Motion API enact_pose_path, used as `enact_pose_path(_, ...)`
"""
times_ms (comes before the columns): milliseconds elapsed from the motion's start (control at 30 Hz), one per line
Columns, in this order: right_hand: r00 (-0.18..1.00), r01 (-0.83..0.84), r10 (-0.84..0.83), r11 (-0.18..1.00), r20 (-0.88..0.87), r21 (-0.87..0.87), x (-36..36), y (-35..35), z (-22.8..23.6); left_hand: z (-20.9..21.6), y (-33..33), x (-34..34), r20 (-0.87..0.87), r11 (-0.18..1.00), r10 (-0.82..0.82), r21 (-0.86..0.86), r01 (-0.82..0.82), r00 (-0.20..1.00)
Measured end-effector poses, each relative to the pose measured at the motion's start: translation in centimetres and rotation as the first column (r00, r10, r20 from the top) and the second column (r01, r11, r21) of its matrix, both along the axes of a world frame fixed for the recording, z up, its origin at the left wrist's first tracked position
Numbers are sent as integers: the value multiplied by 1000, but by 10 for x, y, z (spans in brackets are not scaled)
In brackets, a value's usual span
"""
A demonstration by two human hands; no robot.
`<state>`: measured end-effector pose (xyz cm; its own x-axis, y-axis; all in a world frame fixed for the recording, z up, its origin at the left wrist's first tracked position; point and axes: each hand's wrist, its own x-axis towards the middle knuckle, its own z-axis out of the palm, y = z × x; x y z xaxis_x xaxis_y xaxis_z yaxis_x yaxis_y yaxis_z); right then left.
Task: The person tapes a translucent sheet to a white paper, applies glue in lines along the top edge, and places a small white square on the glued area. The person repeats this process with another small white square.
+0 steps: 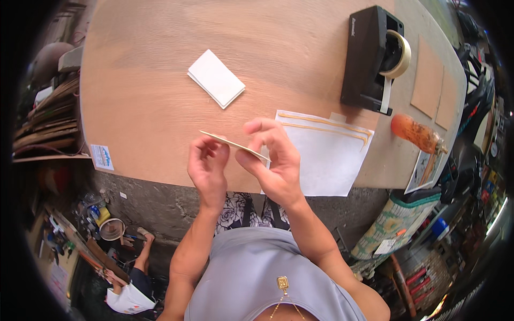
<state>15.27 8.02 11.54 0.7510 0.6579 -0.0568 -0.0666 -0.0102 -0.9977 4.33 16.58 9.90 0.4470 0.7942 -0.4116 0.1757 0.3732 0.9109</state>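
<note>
A thin, flat cream-white card (235, 144), seen nearly edge-on, is held up above the near part of the table. My left hand (208, 170) is closed at its left end, fingers curled under it. At the other end, my right hand (278, 163) pinches the card between thumb and fingers, with the index finger raised. Beyond my hands lies a small stack of similar white cards (217, 77). Beside my right hand rests a white paper sheet (326, 160) with tan strips along its top, partly covered by that hand.
A black tape dispenser (364, 64) with a cream roll (400, 59) stands at the right of the wooden table (139, 69). Near it lie an orange bottle (416, 134) and brown boards (426, 80). Another person (131, 294) sits low at the lower left.
</note>
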Motion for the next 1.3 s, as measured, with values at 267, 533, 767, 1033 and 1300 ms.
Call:
enact_pose_path(267,888,404,-363,909,281,-100,-22,-61,25,12,0,14,-111,758,-542,365,541,833)
enact_pose_path(533,606,504,219,638,765,-582,20,-59,-1,-29,64,95,-428,65,-506,847,528,749)
enact_pose_path(767,557,518,255,637,790,-571,13,-62,-25,-42,61,108,-435,2,-541,855,518,720)
enact_pose_path(1033,455,594,207,655,866,-468,17,-61,-44,-34,62,114,-443,15,-539,845,534,716)
enact_pose_path(1300,464,598,237,627,854,-499,14,-59,-45,-43,62,116,-312,97,-593,887,451,742)
